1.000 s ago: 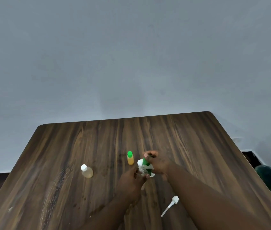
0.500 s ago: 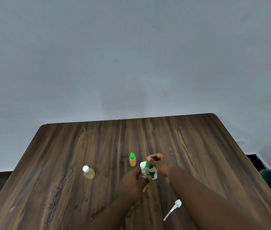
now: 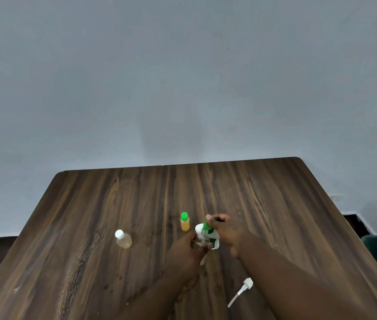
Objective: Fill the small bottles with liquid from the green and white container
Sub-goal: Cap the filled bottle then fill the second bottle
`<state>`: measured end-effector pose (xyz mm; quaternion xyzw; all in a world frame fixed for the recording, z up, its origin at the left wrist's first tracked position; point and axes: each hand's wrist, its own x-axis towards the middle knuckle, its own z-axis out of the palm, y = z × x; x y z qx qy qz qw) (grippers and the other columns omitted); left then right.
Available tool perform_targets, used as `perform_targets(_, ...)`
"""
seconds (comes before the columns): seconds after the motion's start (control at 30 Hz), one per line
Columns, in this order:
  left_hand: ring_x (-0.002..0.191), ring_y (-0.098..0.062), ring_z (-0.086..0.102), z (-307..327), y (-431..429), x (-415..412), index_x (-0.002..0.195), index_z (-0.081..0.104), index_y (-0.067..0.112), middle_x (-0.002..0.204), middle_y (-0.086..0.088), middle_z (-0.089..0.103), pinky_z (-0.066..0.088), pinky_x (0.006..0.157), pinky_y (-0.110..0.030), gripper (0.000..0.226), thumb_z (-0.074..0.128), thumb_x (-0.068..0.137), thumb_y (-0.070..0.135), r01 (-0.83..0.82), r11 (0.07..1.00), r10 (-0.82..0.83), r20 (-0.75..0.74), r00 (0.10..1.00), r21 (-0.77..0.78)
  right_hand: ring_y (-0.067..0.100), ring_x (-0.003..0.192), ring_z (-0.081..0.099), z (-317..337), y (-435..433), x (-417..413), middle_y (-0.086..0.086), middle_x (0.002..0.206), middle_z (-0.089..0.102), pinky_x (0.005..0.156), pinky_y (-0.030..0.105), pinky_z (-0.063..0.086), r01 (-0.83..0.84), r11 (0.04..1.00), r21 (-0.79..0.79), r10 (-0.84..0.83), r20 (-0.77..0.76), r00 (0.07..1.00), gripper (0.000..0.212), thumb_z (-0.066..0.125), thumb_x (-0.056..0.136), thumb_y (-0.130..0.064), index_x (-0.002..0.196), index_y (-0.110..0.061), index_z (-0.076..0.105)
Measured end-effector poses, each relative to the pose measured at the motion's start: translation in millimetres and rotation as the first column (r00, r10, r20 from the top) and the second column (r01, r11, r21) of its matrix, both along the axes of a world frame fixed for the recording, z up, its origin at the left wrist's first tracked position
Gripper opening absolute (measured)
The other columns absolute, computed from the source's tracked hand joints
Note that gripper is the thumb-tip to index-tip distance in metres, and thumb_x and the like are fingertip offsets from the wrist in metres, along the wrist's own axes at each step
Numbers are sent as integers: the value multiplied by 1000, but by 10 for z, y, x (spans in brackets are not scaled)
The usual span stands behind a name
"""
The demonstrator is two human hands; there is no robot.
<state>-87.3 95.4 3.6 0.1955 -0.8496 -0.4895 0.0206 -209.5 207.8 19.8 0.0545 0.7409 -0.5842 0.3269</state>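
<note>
Right hand [image 3: 225, 229]: fingers curled round the upper part of the green and white container [image 3: 208, 232], which it held above the bench [image 3: 275, 192].

Left hand [image 3: 186, 252]: fingertips pinched a small clear bottle [image 3: 200, 241], held just beside the right hand on its near-left side.

Container and bottle: the container's white body touched or overlapped the clear bottle. Whether spout and mouth met was too small to tell, and no stream of liquid could be seen.

Step in hand (judged): filling the clear bottle from the container.

Doing it well (judged): the left hand should hold the bottle upright and steady, preferably resting on the bench. The right hand should tilt or squeeze gently, with the opening directly over the narrow mouth. The pour should be slow and should stop short of the rim.

Risk (judged): the container looked soft-sided, so a hard squeeze could surge and spill over the left hand's fingers.

Orange bottle [image 3: 184, 222]: green-capped and upright, just beyond the left hand.

Pale bottle [image 3: 123, 239]: white-capped, well to the left of the left hand.

Progress (judged): both capped bottles appeared already filled, leaving the clear bottle to finish.

Pump nozzle [image 3: 240, 292]: white, lying on the bench nearer the person than both hands, beside the right forearm.
</note>
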Motion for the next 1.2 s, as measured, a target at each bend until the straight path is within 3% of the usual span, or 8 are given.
perform_targets(0.07,87,12,61,8,-15,0,92,56,60,95,38,64,48,71,-17,13,64,93,51,1,1000,-1,-6,1000,-8,16,84,67,10,29,1,8,102,72,59,23,51,-9,999,-38,9,8,1000,23,69,91,-31,102,-11,70)
perform_targets(0.23,87,12,61,-6,-8,11,94,56,61,94,35,66,51,74,-20,12,63,93,51,2,1000,-2,5,1000,-7,19,93,67,-82,4,16,6,103,72,80,33,56,-26,1000,13,27,-62,998,15,70,90,-29,96,-15,71)
perform_targets(0.4,86,8,63,-13,-22,4,100,60,54,93,26,70,51,72,-21,5,59,95,55,8,999,-8,-11,1000,-39,15,85,66,-23,29,-9,6,99,72,60,21,51,-40,999,-9,40,-28,999,23,69,91,-31,102,-11,70)
perform_targets(0.57,84,7,63,-49,-24,1,106,62,49,92,25,70,52,73,-24,15,59,93,56,3,999,-2,23,1000,-47,21,93,69,-107,-4,-30,5,99,74,80,37,59,-39,999,35,41,-62,997,16,74,86,-32,93,-17,72)
perform_targets(0.8,80,7,64,15,-50,-11,94,62,52,86,30,68,43,64,-16,4,62,92,55,31,998,-30,24,999,-56,20,96,68,-102,49,-56,4,100,75,82,34,57,-52,998,21,53,-28,998,22,76,84,-37,94,-17,74)
perform_targets(0.97,81,6,64,4,-39,-18,98,61,49,88,25,70,53,72,-25,10,64,90,54,7,999,-4,50,999,-51,21,93,68,-36,41,-52,6,96,74,72,28,55,-58,998,14,59,-31,998,20,76,84,-35,89,-16,72)
perform_targets(1.1,78,11,61,60,-47,-18,86,58,50,81,32,67,37,59,-10,9,65,92,51,23,997,-19,44,999,-75,20,97,68,-56,77,-72,4,98,74,82,31,56,-100,995,27,101,-39,994,21,74,86,-37,93,-17,72)
perform_targets(1.2,77,5,63,41,-38,-4,98,64,44,82,22,69,43,62,-18,10,61,93,52,9,999,-6,59,998,-51,21,97,68,-91,69,-79,4,97,74,85,33,56,-122,991,62,127,-79,989,16,74,87,-33,92,-18,72)
